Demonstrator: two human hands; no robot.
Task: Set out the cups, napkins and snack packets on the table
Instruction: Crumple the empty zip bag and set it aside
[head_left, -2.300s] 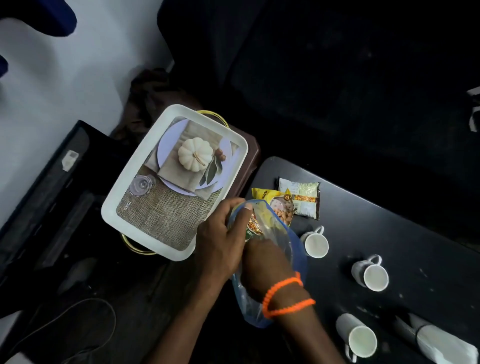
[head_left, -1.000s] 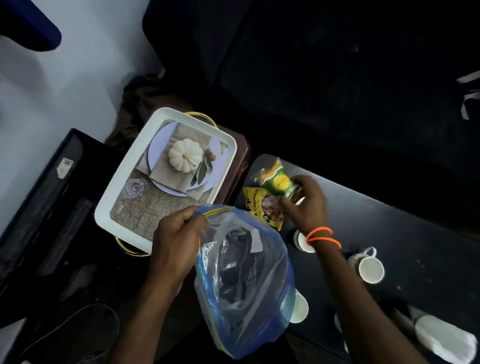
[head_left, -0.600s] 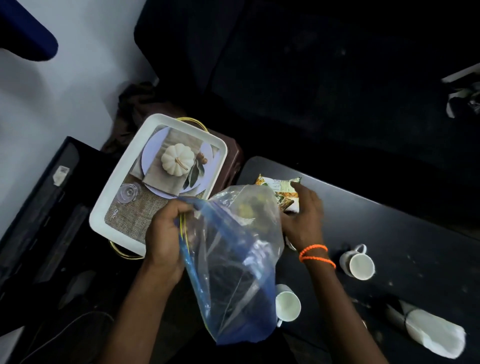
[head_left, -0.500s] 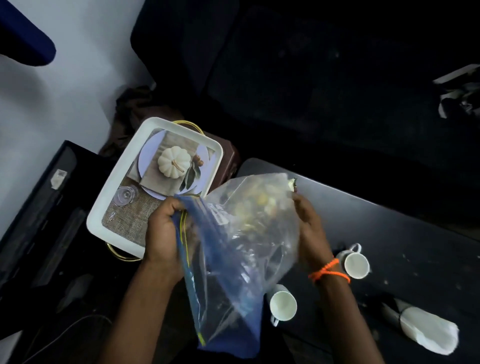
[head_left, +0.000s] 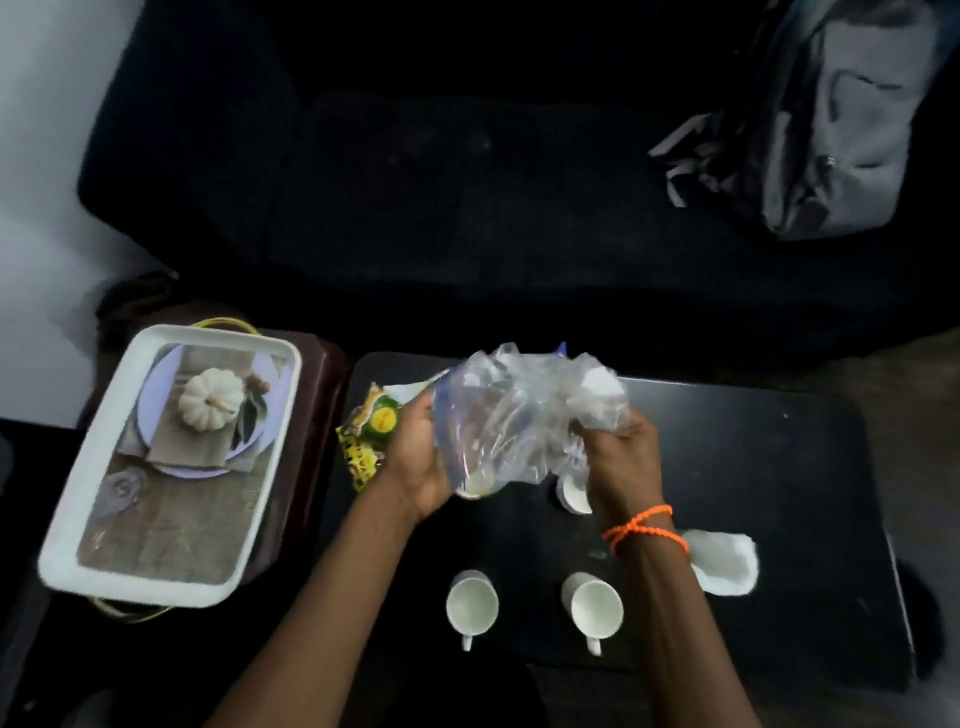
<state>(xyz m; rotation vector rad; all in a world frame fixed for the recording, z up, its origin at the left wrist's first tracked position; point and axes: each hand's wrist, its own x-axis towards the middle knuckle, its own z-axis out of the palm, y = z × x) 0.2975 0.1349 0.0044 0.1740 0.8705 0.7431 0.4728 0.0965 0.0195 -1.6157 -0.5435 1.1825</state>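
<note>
Both my hands hold a crumpled clear plastic bag (head_left: 519, 415) above the black table (head_left: 753, 467). My left hand (head_left: 421, 457) grips its left side and my right hand (head_left: 621, 457) its right side. Yellow and green snack packets (head_left: 371, 428) lie on the table's far left, partly behind my left hand. Two white cups (head_left: 471, 605) (head_left: 596, 609) stand near the front edge. Two more cups (head_left: 571, 493) are half hidden under the bag. A white napkin roll (head_left: 724, 564) lies to the right of my right wrist.
A white tray (head_left: 67, 545) with a pumpkin picture sits on a brown stand left of the table. A dark sofa (head_left: 467, 182) runs behind the table, with a grey backpack (head_left: 841, 119) on its right end.
The last packet went from the bag to the table's far left. My right hand then took hold of the bag, and both hands have bunched it up over the table. The view shifted right.
</note>
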